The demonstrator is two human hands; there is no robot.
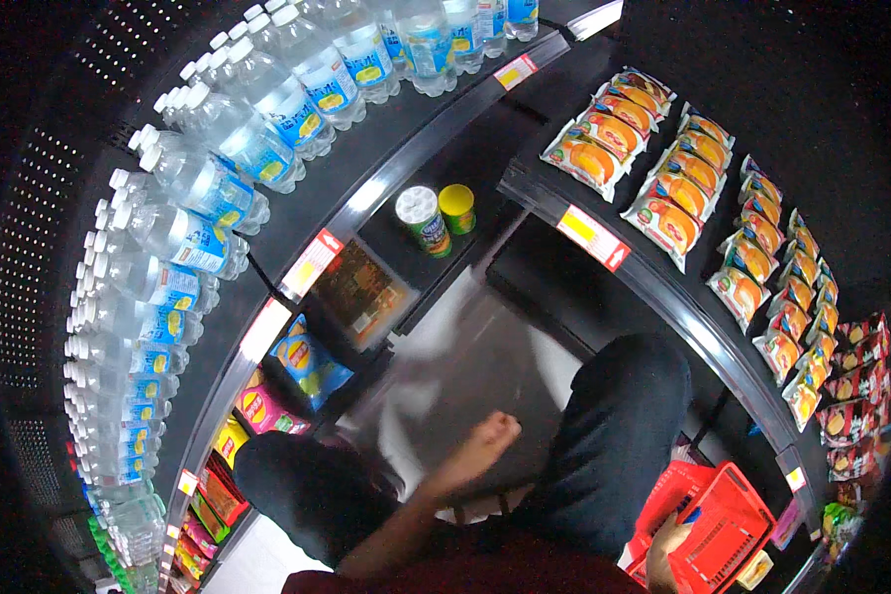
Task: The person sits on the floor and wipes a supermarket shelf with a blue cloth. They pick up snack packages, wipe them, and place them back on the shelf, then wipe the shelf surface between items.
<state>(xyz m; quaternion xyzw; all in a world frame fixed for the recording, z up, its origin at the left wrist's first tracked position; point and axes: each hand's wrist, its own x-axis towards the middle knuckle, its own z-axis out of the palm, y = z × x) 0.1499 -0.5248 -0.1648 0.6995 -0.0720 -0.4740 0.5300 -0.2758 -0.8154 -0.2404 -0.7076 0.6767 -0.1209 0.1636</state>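
Observation:
My left hand is between my bent knees, over the dark floor, with its fingers curled; nothing shows in it. At the lower right, my right hand grips the side of a red plastic shopping basket, which is tilted. A small blue thing shows by its fingers. Ahead, on a low shelf, a green canister with a clear lid stands beside a smaller green canister with a yellow lid. Nearer me on the left lie a blue bag of chips and a pink bag of chips.
Rows of clear drink bottles fill the upper left shelf. On the right shelf stand rows of packaged bread, with red snack packs beyond. Shelf edges curve along both sides. My knees are close to the shelves.

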